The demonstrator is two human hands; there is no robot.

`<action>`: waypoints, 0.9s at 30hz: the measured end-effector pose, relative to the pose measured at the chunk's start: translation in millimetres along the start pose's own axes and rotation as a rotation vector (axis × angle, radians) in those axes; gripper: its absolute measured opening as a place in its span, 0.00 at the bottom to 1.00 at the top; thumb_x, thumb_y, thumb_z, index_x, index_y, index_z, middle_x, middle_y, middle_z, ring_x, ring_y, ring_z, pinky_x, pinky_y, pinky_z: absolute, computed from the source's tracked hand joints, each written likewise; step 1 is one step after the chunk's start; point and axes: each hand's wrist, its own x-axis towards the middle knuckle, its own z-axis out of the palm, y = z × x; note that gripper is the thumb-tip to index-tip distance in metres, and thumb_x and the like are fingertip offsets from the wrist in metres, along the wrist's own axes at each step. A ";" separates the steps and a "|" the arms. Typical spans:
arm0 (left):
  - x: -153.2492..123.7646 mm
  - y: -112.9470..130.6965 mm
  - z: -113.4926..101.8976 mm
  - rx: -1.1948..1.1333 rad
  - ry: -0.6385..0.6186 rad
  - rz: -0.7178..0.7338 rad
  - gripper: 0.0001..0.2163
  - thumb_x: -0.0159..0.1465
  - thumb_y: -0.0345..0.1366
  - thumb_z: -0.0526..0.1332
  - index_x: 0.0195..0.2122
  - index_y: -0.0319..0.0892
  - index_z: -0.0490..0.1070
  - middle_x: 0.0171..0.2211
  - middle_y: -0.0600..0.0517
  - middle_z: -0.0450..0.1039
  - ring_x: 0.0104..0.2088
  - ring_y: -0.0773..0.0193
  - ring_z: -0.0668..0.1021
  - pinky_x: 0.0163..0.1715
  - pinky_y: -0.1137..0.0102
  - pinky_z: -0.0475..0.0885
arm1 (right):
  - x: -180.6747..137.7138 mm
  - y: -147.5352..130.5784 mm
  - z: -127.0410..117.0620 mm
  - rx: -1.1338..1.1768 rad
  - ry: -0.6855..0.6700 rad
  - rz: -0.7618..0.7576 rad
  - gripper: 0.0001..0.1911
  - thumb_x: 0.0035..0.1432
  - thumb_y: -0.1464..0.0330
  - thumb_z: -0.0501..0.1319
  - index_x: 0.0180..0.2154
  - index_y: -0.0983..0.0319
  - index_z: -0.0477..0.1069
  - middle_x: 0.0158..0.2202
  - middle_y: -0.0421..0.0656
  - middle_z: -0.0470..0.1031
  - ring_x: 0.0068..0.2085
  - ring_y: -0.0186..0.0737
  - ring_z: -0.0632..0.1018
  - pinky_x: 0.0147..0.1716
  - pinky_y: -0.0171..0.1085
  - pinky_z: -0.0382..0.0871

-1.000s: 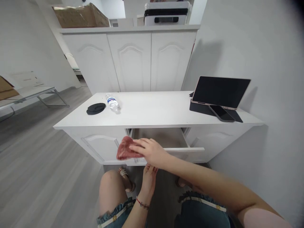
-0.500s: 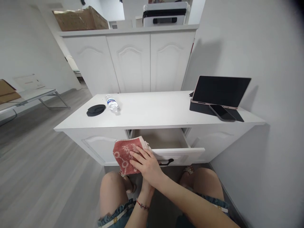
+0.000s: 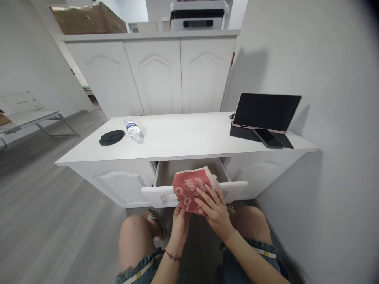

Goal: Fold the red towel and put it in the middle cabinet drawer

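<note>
White cabinets (image 3: 154,75) fill the background, and in front of them stands a low white desk (image 3: 189,136) whose middle drawer (image 3: 192,185) is pulled open toward the seated person. On the desktop, well beyond the fingertips, sit a dark tablet (image 3: 266,112) with a phone (image 3: 268,138) just in front of it on the right, and a water bottle (image 3: 132,128) beside a black disc (image 3: 111,137) on the left. A folded red towel (image 3: 189,189) is now held over the front lip of the drawer, right at the fingertips and partly above the drawer's opening. Half a second ago it was off to the left of the opening, over the neighbouring cabinet front, so it has travelled rightward and now sits squarely at the drawer; it looks ready to go in, though that is only a judgement. The right hand (image 3: 214,209) lies on top with fingers spread flat against the cloth, while the left hand (image 3: 180,223) has come up beneath, fingers curled under the towel's lower edge, so both clamp it between them. Earlier only the right hand pressed on it, with the left hanging lower.
</note>
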 end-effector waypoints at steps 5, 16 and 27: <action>6.5 -4.7 -4.3 -0.101 -0.015 -0.086 0.11 0.51 0.38 0.70 0.32 0.40 0.75 0.35 0.50 0.78 0.36 0.64 0.78 0.41 0.69 0.69 | -25.5 19.2 -11.9 -0.066 0.050 0.187 0.15 0.60 0.69 0.54 0.47 0.51 0.73 0.54 0.41 0.71 0.59 0.44 0.65 0.59 0.48 0.51; 5.9 -3.9 -4.5 -0.075 -0.009 -0.070 0.10 0.51 0.39 0.70 0.29 0.40 0.73 0.31 0.52 0.76 0.36 0.67 0.76 0.39 0.71 0.67 | -49.6 42.7 -32.1 -0.266 0.072 0.441 0.18 0.51 0.74 0.56 0.42 0.52 0.76 0.50 0.48 0.66 0.49 0.51 0.67 0.48 0.50 0.58; 5.3 -3.3 -2.9 -0.081 0.001 -0.080 0.11 0.51 0.39 0.70 0.29 0.40 0.72 0.31 0.52 0.77 0.35 0.67 0.76 0.38 0.72 0.67 | -73.5 32.8 3.9 -0.268 -0.007 0.557 0.20 0.50 0.74 0.55 0.44 0.53 0.74 0.44 0.50 0.64 0.46 0.54 0.66 0.41 0.50 0.62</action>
